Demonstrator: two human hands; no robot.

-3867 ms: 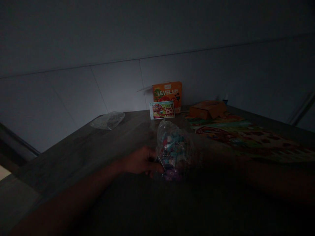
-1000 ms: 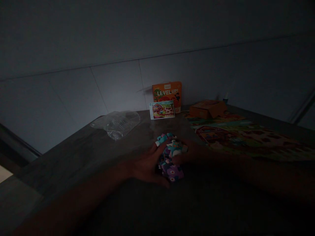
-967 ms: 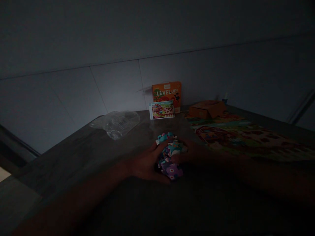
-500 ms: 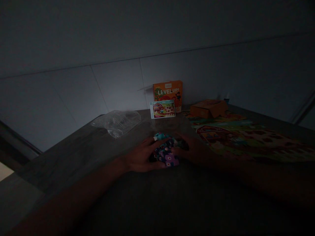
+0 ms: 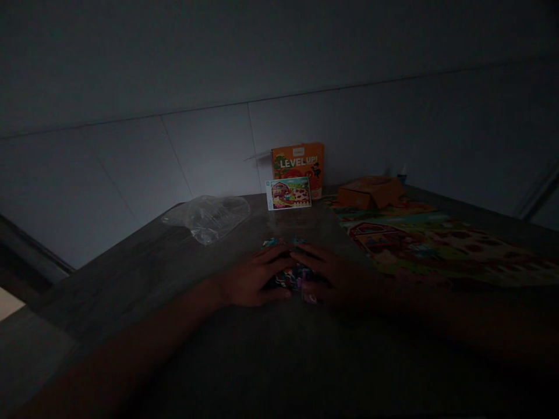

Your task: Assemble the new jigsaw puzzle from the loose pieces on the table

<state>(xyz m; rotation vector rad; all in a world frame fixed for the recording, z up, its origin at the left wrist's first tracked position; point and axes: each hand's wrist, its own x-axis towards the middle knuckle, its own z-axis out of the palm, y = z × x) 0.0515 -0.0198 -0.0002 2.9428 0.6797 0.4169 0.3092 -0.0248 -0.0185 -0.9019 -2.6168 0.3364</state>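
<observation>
A small heap of puzzle pieces (image 5: 286, 278) in dark, teal and purple colours lies on the grey table in front of me. My left hand (image 5: 257, 276) reaches over its left side, fingers apart and curved around the pieces. From the right, my right hand (image 5: 325, 273) covers much of the heap, its fingers spread and their tips close to those of my left hand. Both hands touch the pieces; neither is closed in a fist. Part of the heap is hidden under the fingers, and the light is very dim.
Behind the heap, a picture card (image 5: 289, 194) leans against an orange box (image 5: 298, 157) marked "LEVEL UP!". A crumpled clear plastic bag (image 5: 207, 216) lies at left. To the right is a large farm picture (image 5: 419, 244), with an orange carton (image 5: 370, 192) at its far edge.
My right hand has shifted left and over the heap, covering more of it. The pieces between my hands look stirred, with fewer purple ones showing. My left hand has barely moved.
</observation>
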